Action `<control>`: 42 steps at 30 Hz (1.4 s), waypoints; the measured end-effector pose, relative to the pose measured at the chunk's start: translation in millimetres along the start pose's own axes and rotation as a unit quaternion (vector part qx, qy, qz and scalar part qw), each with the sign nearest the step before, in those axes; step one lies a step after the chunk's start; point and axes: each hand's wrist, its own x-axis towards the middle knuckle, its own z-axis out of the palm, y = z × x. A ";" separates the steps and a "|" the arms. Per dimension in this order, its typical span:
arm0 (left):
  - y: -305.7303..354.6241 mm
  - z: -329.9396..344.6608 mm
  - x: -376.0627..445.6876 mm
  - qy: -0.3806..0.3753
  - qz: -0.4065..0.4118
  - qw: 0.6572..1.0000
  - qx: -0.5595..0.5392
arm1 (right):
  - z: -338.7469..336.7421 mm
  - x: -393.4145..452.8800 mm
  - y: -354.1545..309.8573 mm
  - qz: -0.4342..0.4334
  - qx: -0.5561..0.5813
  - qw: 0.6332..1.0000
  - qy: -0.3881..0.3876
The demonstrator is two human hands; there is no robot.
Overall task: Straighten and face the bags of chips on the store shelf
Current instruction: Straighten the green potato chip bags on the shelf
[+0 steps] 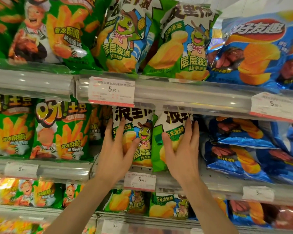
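Two green-and-white chip bags with a cartoon turtle stand side by side on the middle shelf. My left hand (116,149) lies flat with spread fingers on the left turtle bag (142,132), which stands upright and faces out. My right hand (183,146) presses flat on the right turtle bag (161,130), which is tilted with its front partly turned away and its lower edge hanging over the shelf lip. Neither hand closes around a bag; both only touch the fronts.
Green fries-snack bags (61,132) stand to the left, and blue chip bags (235,149) lie slumped in a pile to the right. A clear price rail (193,97) with tags runs just above the hands. Shelves above and below hold more bags.
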 end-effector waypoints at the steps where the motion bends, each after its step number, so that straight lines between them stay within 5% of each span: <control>1: 0.1 0.8 0.2 0.001 0.000 1.000 0.000 | 1.3 2.0 0.5 -0.001 -0.001 1.000 0.001; 9: -2.7 0.4 -3.1 0.011 0.019 1.000 -0.002 | 5.0 -16.5 -3.5 0.003 -0.082 0.996 0.018; 23: -4.7 -25.1 -21.1 0.069 0.126 0.989 -0.047 | -45.5 -56.1 -12.2 0.099 0.129 0.986 -0.049; 30: -0.8 -26.7 -60.8 -0.083 -0.014 0.968 -0.238 | -56.3 -87.1 2.4 0.155 0.189 0.966 -0.079; 42: 73.6 28.9 -94.5 -0.035 -0.092 0.954 -0.282 | -141.2 -72.7 85.7 0.172 0.223 0.955 -0.094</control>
